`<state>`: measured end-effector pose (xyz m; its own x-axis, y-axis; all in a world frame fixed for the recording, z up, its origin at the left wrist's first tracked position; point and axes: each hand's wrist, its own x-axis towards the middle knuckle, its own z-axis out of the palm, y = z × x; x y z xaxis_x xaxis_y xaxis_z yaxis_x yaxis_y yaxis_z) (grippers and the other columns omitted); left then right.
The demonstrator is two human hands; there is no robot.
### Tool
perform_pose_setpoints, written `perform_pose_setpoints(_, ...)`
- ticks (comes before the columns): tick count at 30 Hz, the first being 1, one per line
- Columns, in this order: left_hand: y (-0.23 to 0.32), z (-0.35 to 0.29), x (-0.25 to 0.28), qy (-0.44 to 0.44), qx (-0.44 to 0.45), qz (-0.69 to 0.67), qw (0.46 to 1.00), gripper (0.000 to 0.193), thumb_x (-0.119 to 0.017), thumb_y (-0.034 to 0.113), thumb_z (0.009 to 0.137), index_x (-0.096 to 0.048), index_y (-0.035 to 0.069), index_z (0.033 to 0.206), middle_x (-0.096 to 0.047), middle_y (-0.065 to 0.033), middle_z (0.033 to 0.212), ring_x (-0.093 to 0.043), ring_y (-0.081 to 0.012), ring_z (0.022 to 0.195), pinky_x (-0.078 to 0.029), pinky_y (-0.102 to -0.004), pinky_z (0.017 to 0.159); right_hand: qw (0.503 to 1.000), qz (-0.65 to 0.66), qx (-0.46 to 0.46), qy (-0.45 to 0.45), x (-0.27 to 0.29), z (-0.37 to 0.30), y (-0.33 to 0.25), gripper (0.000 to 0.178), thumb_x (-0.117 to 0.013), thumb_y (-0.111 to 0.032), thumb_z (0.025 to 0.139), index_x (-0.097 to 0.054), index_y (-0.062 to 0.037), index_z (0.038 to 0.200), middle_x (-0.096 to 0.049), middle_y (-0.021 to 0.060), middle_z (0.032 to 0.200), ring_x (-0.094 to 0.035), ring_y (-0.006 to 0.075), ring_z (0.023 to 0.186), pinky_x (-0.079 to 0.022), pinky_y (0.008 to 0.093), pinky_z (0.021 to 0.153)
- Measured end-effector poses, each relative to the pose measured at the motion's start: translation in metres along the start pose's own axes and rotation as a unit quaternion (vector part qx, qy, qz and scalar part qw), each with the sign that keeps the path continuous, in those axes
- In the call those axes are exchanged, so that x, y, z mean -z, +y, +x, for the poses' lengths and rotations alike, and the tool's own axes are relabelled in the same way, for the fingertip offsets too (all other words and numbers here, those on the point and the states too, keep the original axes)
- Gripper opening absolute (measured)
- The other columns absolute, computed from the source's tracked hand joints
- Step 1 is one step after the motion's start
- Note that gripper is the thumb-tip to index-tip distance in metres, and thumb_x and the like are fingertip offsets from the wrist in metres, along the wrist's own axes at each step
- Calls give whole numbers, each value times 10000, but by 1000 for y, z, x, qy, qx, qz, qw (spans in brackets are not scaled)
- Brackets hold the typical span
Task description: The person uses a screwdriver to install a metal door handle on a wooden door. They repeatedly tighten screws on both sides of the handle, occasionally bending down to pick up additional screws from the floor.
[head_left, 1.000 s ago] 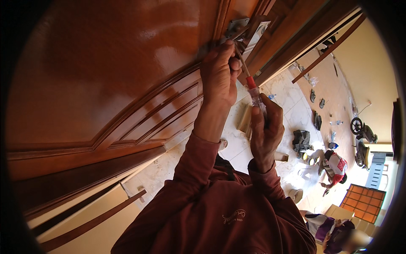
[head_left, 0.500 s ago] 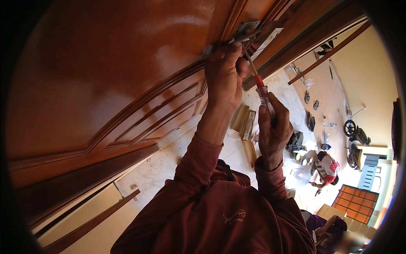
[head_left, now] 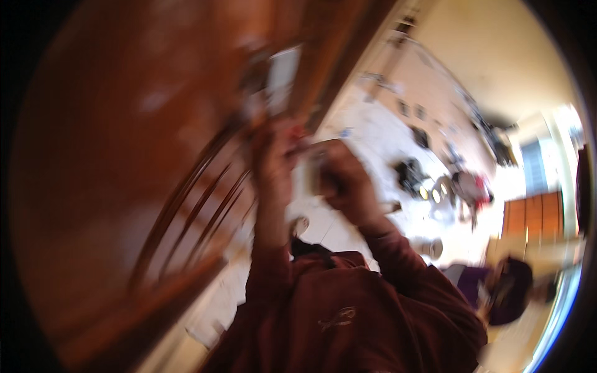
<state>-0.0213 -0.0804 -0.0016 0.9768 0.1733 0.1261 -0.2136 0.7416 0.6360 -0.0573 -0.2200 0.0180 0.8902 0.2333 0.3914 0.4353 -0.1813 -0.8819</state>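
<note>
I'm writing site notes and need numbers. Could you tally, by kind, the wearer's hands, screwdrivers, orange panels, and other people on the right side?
Hands: 2 (left hand, right hand)
Screwdriver: 1, blurred
Orange panel: 1
Other people: 2 (person in red and white, person in purple)
Total: 6

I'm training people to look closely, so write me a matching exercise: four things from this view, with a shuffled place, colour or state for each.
Column one
1. Left hand
2. Right hand
3. Sweatshirt
4. Plate

Column two
A. Maroon
B. Curled around the blurred screwdriver
C. Pale, higher in the picture than both hands
D. Seen against the door, bare

Pairs: 1-D, 2-B, 3-A, 4-C
</note>
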Motion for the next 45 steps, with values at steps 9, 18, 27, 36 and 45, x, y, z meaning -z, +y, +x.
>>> perform_pose_setpoints(9, -53, 9, 51, 17, 59, 23, 998, 377, -563, 358, 989, -594, 43, 1194, -560, -10, 887, -554, -99, 796, -518, -263, 788, 988, -67, 119, 72, -1, -15, 56, 289, -620, -244, 920, -534, -124, 1169, -582, 131, 774, -600, 265, 606, -487, 368, 486)
perform_pose_setpoints(18, -36, 27, 55, 20, 35, 34, 999, 314, -537, 335, 1011, -602, 46, 1114, -487, 29, 785, -449, -62, 637, -419, -220, 590, 942, -276, 163, 94, -21, -15, 60, 291, -562, -289, 942, -516, -94, 1154, -572, 49, 761, -560, 143, 555, -410, 301, 426)
perform_pose_setpoints(27, -24, 36, 68, -129, 122, 57, 982, 344, -581, 393, 978, -617, 57, 1047, -569, 14, 878, -571, -85, 800, -477, -186, 621, 878, 434, -166, -113, -8, 4, 79, 387, -602, -290, 943, -486, -86, 1251, -668, 149, 907, -631, 160, 617, -506, 342, 547)
perform_pose_setpoints(36, -42, 39, 66, -21, 42, 64, 997, 343, -589, 395, 976, -610, 53, 987, -564, -8, 885, -572, -93, 768, -473, -210, 633, 990, 134, -45, 9, -13, -4, 56, 360, -503, -284, 983, -505, -57, 1263, -648, 177, 856, -667, 306, 669, -510, 388, 549)
perform_pose_setpoints(45, -38, 21, 44, 77, -16, 109, 991, 359, -605, 426, 962, -610, 68, 952, -578, -5, 886, -570, -109, 813, -500, -234, 632, 942, -292, 161, 27, -4, -16, 53, 381, -589, -293, 955, -509, -95, 1272, -636, 112, 905, -635, 182, 674, -472, 351, 493)
